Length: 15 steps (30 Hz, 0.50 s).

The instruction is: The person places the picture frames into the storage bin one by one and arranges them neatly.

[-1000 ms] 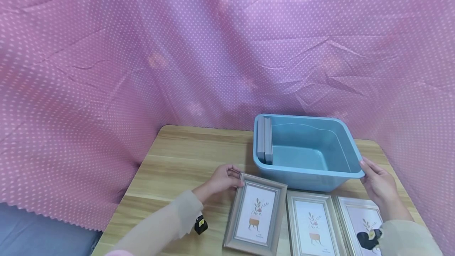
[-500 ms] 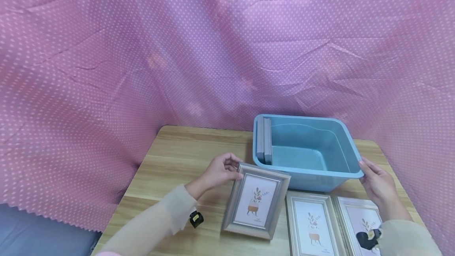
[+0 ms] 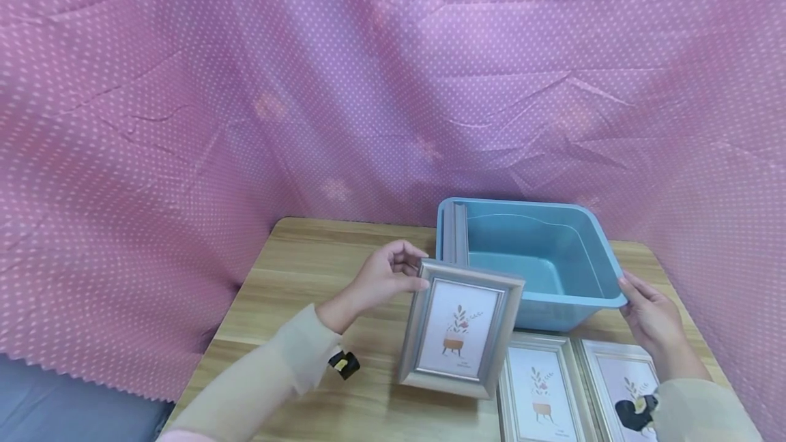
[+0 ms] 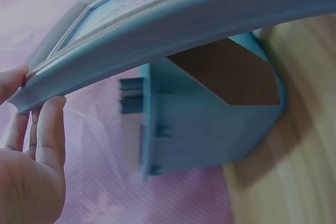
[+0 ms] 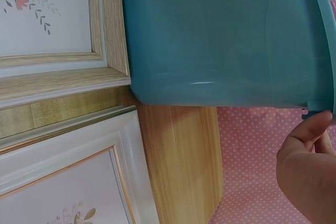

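Observation:
My left hand (image 3: pixel 383 278) pinches the upper left corner of a picture frame (image 3: pixel 462 327) with a potted-plant print. The frame is lifted and tilted, overlapping the near rim of a blue plastic bin (image 3: pixel 546 312) in the head view. From the left wrist, the picture frame (image 4: pixel 173 40) shows edge-on, with its brown stand panel (image 4: pixel 231 74) hanging below. My right hand (image 3: pixel 656 316) grips the bin's near right corner, thumb and fingers at the rim (image 5: pixel 333 77). Inside the bin, frames (image 3: pixel 456 230) stand on edge along the left wall.
Two more picture frames lie face up in front of the bin: one in the middle (image 3: pixel 543 387), one at right (image 3: pixel 620 374), partly behind my right wrist. The wooden table (image 3: pixel 307 258) ends at a pink dotted curtain (image 3: pixel 368 87).
My left hand has raised the picture frame off the table and carried it up and rightward to the bin's near side. My right hand stays on the bin's corner.

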Tool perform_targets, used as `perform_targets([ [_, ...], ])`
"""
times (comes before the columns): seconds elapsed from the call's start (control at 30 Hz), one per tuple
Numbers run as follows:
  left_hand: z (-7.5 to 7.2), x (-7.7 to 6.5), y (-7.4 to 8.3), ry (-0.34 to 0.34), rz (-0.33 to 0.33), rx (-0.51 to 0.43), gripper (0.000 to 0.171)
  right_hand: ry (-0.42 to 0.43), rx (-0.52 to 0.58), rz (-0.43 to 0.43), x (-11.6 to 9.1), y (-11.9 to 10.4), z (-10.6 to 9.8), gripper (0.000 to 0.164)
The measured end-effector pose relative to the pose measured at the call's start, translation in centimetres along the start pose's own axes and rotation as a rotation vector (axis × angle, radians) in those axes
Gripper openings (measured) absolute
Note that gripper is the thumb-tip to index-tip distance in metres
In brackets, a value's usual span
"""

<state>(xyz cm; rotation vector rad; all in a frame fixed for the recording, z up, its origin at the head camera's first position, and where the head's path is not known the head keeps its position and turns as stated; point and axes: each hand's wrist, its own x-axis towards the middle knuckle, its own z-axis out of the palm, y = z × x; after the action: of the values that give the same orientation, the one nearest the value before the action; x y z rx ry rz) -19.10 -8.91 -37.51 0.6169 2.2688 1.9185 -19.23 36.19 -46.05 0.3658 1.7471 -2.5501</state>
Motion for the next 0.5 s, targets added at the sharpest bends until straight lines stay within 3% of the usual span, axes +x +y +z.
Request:
perform_targets([
  [0.5,1.8,3.8,5.9,0.064,0.088,-0.136,0.037,-0.027,0.064,-0.022,0.3,0.0,0.0,0.016],
])
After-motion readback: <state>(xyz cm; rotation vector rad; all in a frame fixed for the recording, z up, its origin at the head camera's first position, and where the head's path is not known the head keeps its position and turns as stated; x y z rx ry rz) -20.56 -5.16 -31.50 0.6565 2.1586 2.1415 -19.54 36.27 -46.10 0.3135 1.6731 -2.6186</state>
